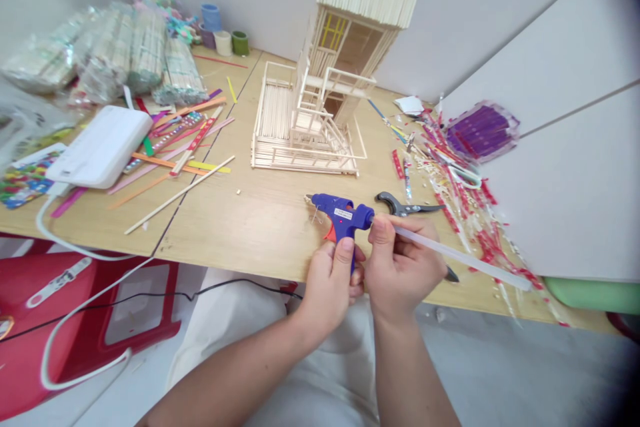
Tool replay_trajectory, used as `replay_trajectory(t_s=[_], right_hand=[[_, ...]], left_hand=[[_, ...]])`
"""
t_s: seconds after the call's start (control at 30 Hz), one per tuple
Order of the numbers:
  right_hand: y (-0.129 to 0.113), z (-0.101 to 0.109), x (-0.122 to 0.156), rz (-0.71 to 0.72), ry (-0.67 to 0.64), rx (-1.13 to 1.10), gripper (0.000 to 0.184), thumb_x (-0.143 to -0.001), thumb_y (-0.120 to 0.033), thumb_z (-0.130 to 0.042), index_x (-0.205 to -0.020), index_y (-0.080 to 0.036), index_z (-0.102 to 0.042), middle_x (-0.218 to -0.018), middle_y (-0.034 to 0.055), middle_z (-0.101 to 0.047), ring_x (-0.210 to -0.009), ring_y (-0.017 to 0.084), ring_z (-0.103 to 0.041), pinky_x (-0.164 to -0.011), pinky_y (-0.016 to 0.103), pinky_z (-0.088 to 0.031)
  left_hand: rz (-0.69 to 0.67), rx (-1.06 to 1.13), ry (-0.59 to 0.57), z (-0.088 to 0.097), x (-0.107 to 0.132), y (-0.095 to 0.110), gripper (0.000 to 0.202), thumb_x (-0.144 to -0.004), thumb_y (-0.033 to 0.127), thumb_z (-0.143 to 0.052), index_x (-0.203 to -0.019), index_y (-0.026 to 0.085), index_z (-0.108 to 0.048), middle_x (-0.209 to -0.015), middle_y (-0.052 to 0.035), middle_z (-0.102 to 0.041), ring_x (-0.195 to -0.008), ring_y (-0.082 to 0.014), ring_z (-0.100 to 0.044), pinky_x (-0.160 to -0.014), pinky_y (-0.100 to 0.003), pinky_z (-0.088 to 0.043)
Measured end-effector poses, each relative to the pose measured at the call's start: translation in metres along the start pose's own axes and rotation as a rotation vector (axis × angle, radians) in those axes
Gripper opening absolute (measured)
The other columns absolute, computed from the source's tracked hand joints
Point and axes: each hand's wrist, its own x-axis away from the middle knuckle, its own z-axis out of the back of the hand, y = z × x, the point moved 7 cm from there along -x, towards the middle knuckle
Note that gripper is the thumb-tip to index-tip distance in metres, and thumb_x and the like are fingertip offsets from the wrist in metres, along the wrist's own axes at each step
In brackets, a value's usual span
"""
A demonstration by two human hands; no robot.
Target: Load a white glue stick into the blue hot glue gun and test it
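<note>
My left hand [330, 277] is wrapped round the handle of a blue hot glue gun [345, 215] with an orange trigger, its nozzle pointing left. A small red light glows on its body. Between the thumb and fingers of my right hand [400, 263] is a long translucent glue stick [465, 259], its near end at the back of the gun and its far end sticking out to the right. Beyond the gun stands a model house [310, 127] of pale wooden sticks, with railings, stairs and a slatted roof. Dark-handled cutters [407, 207] lie partly behind my right hand.
Bagged sticks [147, 47], coloured craft sticks [185, 137] and a white power bank [100, 147] with a cable lie left. Small pots [223, 42] stand behind. Wrapper scraps [460, 207] and a purple bundle [483, 130] cover the right. A red stool [125, 320] is below the table edge.
</note>
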Motion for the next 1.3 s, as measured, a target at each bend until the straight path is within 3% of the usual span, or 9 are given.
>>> replay_trajectory(t_s=[1.3], right_hand=[[0.0007, -0.0016, 0.0001, 0.017, -0.014, -0.004, 0.018, -0.093, -0.034, -0.068, -0.087, -0.018, -0.065, -0.073, -0.0001, -0.065, -0.062, 0.015, -0.064, -0.060, 0.028, -0.049]], left_hand=[[0.049, 0.057, -0.058, -0.0016, -0.0038, 0.0000, 0.069, -0.065, 0.085, -0.067, -0.075, 0.019, -0.050, -0.047, 0.0100, -0.040, -0.036, -0.0023, -0.027, -0.036, -0.015, -0.020]])
